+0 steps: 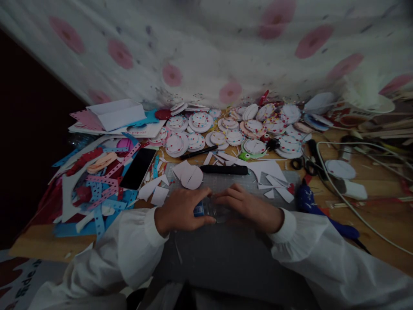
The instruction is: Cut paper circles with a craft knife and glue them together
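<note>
Between my two hands lies a clear plastic bottle (211, 210) with a blue label, low over the grey cutting mat (232, 181). My left hand (184, 208) is wrapped round its label end, thumb below and fingers above. My right hand (250, 206) has its fingers curled over the other end, which is partly hidden. Just beyond my left hand rest round pale paper pieces (191, 175). A black pen-like tool (224, 169) lies across the mat behind the bottle.
Small layered paper hats (200, 122) crowd the back. Colored paper strips (103, 189) and a phone (138, 168) are at left. Scissors (305, 165), a blue glue gun (311, 206) and a white cable (335, 185) lie at right.
</note>
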The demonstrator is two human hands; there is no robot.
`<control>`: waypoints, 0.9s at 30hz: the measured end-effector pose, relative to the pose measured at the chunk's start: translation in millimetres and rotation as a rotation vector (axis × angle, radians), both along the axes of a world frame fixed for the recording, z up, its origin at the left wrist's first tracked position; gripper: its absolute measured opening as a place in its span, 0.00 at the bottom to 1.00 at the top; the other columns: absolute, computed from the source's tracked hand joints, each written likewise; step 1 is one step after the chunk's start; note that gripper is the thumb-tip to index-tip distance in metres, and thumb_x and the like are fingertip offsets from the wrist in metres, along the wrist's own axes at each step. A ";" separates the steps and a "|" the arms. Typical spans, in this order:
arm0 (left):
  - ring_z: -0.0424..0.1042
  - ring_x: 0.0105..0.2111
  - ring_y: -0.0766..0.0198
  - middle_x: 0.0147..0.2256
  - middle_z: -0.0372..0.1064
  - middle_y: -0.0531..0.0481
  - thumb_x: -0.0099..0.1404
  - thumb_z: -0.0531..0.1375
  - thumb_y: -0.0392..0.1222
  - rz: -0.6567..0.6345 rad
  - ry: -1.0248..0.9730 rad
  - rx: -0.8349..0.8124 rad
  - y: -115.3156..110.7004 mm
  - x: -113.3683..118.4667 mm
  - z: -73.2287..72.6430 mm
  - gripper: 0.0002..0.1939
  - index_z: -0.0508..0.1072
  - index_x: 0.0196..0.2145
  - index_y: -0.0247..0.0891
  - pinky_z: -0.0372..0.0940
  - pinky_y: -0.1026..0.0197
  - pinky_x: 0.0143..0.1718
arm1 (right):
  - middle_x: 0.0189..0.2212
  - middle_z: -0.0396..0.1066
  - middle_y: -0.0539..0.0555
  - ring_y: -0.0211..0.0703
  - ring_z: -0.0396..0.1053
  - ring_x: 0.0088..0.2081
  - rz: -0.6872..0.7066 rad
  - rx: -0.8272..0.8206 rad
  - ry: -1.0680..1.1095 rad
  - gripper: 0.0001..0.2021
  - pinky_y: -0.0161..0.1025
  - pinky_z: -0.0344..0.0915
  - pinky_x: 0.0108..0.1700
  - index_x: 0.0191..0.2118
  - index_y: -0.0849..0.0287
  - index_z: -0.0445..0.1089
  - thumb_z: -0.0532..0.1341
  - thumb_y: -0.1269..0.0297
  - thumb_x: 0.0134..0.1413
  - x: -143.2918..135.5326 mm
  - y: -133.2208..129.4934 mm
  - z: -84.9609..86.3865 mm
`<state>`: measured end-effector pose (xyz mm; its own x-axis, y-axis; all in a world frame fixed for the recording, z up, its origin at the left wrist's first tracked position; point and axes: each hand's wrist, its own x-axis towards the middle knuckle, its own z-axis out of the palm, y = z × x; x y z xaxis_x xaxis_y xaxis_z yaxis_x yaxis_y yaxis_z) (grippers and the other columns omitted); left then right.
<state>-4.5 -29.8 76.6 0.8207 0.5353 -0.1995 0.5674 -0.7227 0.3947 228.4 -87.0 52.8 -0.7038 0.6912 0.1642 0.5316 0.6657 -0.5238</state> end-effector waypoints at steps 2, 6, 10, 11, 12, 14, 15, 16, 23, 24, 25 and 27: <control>0.74 0.42 0.48 0.42 0.74 0.45 0.61 0.56 0.64 -0.003 -0.006 0.001 -0.2 -0.1 0.1 0.28 0.64 0.50 0.41 0.65 0.54 0.38 | 0.49 0.68 0.61 0.48 0.61 0.44 -0.004 -0.006 -0.011 0.16 0.47 0.61 0.47 0.55 0.63 0.62 0.56 0.67 0.63 -0.4 0.2 1.3; 0.74 0.42 0.49 0.43 0.73 0.45 0.61 0.56 0.64 -0.007 -0.014 -0.016 0.2 0.4 0.2 0.29 0.64 0.50 0.40 0.64 0.55 0.38 | 0.48 0.68 0.62 0.49 0.60 0.43 -0.003 -0.031 -0.016 0.15 0.46 0.61 0.46 0.54 0.64 0.62 0.56 0.68 0.63 0.1 0.6 1.5; 0.74 0.41 0.51 0.41 0.73 0.47 0.61 0.56 0.64 -0.005 0.005 -0.014 0.6 1.2 0.4 0.28 0.65 0.49 0.40 0.63 0.58 0.37 | 0.49 0.68 0.61 0.48 0.60 0.43 0.002 -0.030 0.002 0.18 0.46 0.61 0.46 0.55 0.62 0.62 0.57 0.61 0.63 1.1 0.8 -1.0; 0.74 0.41 0.51 0.40 0.73 0.47 0.61 0.56 0.64 -0.004 0.008 -0.009 0.5 1.2 0.4 0.28 0.65 0.48 0.40 0.63 0.58 0.36 | 0.49 0.67 0.61 0.48 0.60 0.43 0.000 -0.031 0.004 0.18 0.46 0.61 0.46 0.55 0.62 0.62 0.58 0.61 0.62 1.2 0.7 -1.3; 0.74 0.40 0.51 0.39 0.73 0.47 0.61 0.56 0.64 -0.004 0.009 -0.006 0.3 1.1 0.3 0.28 0.65 0.48 0.41 0.62 0.58 0.36 | 0.49 0.67 0.61 0.48 0.59 0.43 -0.001 -0.033 0.004 0.19 0.46 0.61 0.47 0.56 0.62 0.62 0.58 0.61 0.62 1.1 0.7 -1.3; 0.74 0.40 0.52 0.39 0.73 0.48 0.61 0.57 0.64 -0.002 0.002 -0.002 0.0 0.9 0.1 0.28 0.65 0.49 0.41 0.62 0.58 0.36 | 0.49 0.67 0.62 0.48 0.59 0.43 -0.003 -0.029 0.004 0.18 0.46 0.61 0.46 0.55 0.63 0.62 0.58 0.62 0.62 0.9 0.6 -0.6; 0.74 0.39 0.52 0.39 0.73 0.48 0.61 0.57 0.64 -0.001 -0.002 -0.001 -0.1 0.8 -0.1 0.28 0.65 0.49 0.41 0.62 0.58 0.36 | 0.49 0.68 0.62 0.48 0.59 0.42 -0.001 -0.024 0.002 0.18 0.46 0.61 0.46 0.55 0.64 0.63 0.57 0.62 0.62 0.7 0.6 0.0; 0.74 0.39 0.52 0.39 0.73 0.48 0.61 0.57 0.64 -0.001 -0.005 -0.002 -0.2 0.7 -0.1 0.28 0.65 0.49 0.41 0.62 0.58 0.36 | 0.49 0.68 0.62 0.48 0.59 0.42 0.002 -0.019 -0.001 0.18 0.45 0.61 0.46 0.55 0.63 0.63 0.57 0.63 0.63 0.6 0.7 0.6; 0.74 0.38 0.53 0.38 0.73 0.48 0.61 0.57 0.64 -0.011 -0.021 -0.011 1.0 1.0 -0.4 0.27 0.65 0.47 0.40 0.62 0.59 0.34 | 0.49 0.68 0.60 0.46 0.60 0.43 0.002 0.011 -0.024 0.17 0.44 0.62 0.46 0.57 0.60 0.62 0.54 0.69 0.63 0.8 1.1 1.8; 0.74 0.38 0.53 0.38 0.73 0.48 0.61 0.57 0.64 -0.011 -0.023 -0.010 1.1 0.9 -0.6 0.27 0.65 0.47 0.40 0.62 0.59 0.34 | 0.49 0.68 0.60 0.47 0.60 0.42 0.003 0.015 -0.030 0.17 0.44 0.62 0.46 0.57 0.60 0.62 0.54 0.69 0.63 0.8 1.2 1.6; 0.74 0.38 0.53 0.38 0.73 0.48 0.61 0.57 0.64 -0.012 -0.025 -0.012 1.1 0.8 -0.9 0.27 0.65 0.47 0.40 0.62 0.59 0.34 | 0.50 0.68 0.61 0.47 0.60 0.42 0.007 0.019 -0.036 0.18 0.45 0.62 0.46 0.57 0.61 0.62 0.55 0.69 0.63 0.9 1.3 1.4; 0.74 0.38 0.53 0.38 0.73 0.48 0.61 0.57 0.64 -0.012 -0.029 -0.014 0.9 0.6 -1.3 0.27 0.65 0.47 0.40 0.62 0.59 0.34 | 0.50 0.68 0.62 0.48 0.59 0.42 0.017 0.020 -0.042 0.18 0.46 0.62 0.46 0.57 0.62 0.63 0.55 0.67 0.63 1.2 1.6 1.0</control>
